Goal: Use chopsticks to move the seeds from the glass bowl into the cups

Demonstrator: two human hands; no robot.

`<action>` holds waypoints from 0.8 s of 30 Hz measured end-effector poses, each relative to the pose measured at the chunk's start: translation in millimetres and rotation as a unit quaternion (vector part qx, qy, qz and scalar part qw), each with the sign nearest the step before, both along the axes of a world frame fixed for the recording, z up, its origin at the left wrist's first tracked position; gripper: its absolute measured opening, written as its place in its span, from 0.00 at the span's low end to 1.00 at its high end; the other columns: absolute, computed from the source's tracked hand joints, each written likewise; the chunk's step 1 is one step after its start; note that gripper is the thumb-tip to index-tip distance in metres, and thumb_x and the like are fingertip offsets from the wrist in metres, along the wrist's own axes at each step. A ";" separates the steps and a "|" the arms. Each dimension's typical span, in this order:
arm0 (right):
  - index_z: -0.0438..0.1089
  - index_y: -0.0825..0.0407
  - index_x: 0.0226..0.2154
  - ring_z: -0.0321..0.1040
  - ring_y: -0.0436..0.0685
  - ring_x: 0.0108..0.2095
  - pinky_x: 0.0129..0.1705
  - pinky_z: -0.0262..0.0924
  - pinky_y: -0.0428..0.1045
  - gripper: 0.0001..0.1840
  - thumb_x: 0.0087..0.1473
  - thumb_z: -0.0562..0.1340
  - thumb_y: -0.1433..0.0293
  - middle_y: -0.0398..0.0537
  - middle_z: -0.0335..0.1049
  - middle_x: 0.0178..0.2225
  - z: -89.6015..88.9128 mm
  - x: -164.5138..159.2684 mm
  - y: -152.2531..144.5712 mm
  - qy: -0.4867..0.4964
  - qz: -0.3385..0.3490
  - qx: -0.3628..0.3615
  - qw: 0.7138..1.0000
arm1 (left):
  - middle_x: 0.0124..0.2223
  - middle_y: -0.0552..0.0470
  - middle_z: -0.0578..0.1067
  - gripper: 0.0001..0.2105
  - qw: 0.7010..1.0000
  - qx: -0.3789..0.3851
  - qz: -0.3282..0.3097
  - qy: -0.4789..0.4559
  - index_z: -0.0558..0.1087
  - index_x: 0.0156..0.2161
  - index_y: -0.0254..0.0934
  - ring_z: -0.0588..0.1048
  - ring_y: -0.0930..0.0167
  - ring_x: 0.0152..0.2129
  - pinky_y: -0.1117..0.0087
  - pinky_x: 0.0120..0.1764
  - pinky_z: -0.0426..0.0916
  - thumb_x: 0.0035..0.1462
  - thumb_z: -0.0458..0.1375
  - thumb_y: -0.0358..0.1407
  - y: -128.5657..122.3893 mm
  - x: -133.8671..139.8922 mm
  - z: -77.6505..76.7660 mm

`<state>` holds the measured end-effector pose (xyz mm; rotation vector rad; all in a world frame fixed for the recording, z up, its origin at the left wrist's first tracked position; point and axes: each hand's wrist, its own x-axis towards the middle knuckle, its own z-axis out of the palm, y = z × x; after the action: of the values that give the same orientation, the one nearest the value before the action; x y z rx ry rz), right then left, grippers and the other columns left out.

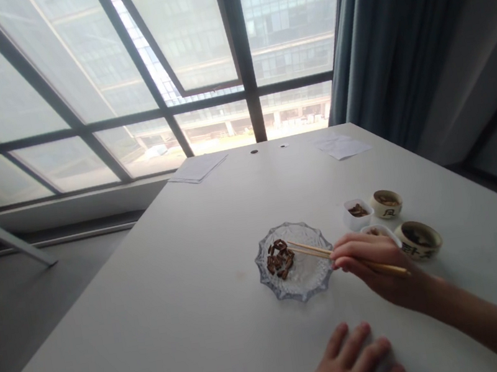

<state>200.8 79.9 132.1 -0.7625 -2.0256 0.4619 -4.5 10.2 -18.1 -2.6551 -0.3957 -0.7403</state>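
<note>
Head view: the right hand (374, 263) is gripping chopsticks (320, 252), brown pieces (280, 261) to its left looking light, probably brittle, best pinched mid-length.

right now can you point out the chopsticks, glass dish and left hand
chopsticks (318, 251), head view, shaft near the tips
glass dish (302, 296), head view, near rim
left hand (347, 366), head view, back

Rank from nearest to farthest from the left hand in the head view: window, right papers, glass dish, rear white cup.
From the left hand:
1. Glass dish: just ahead, slightly left.
2. Rear white cup: farther ahead, right of the dish.
3. Right papers: near the table's far edge.
4. Window: beyond the table.
</note>
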 end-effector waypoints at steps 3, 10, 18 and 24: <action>0.77 0.50 0.37 0.75 0.53 0.34 0.37 0.68 0.48 0.09 0.70 0.62 0.68 0.48 0.78 0.35 -3.8 -9.6 10.1 0.001 0.012 -0.023 1.000 | 0.68 0.52 0.68 0.16 1.000 0.007 0.004 -0.030 0.72 0.63 0.50 0.71 0.63 0.61 0.58 0.63 0.65 0.74 0.58 0.46 -0.5 2.3 -1.2; 0.78 0.50 0.36 0.75 0.54 0.35 0.39 0.70 0.48 0.12 0.71 0.61 0.67 0.49 0.79 0.36 -15.9 -14.0 16.3 0.022 0.024 -0.060 0.998 | 0.68 0.53 0.68 0.16 1.000 0.000 0.008 0.014 0.71 0.64 0.52 0.71 0.62 0.61 0.57 0.63 0.66 0.75 0.56 0.46 -1.2 2.6 -3.0; 0.78 0.49 0.36 0.78 0.54 0.33 0.34 0.71 0.47 0.13 0.71 0.60 0.69 0.48 0.81 0.36 -19.2 -10.5 6.9 0.048 -0.005 -0.036 0.998 | 0.68 0.54 0.69 0.15 1.000 -0.003 0.003 0.001 0.71 0.63 0.51 0.71 0.63 0.61 0.58 0.62 0.67 0.75 0.56 0.45 0.6 1.0 2.2; 0.81 0.46 0.42 0.82 0.58 0.39 0.42 0.77 0.51 0.12 0.66 0.63 0.76 0.47 0.83 0.41 1.9 39.8 -16.0 0.032 -0.120 0.069 0.990 | 0.67 0.55 0.69 0.15 1.000 -0.010 0.009 -0.019 0.73 0.62 0.51 0.72 0.64 0.59 0.59 0.63 0.65 0.75 0.57 0.47 -0.6 2.4 3.6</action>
<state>240.6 63.9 134.0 -0.8814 -1.8557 0.2032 -2.1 9.6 -14.4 -2.6554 -0.4384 -0.7872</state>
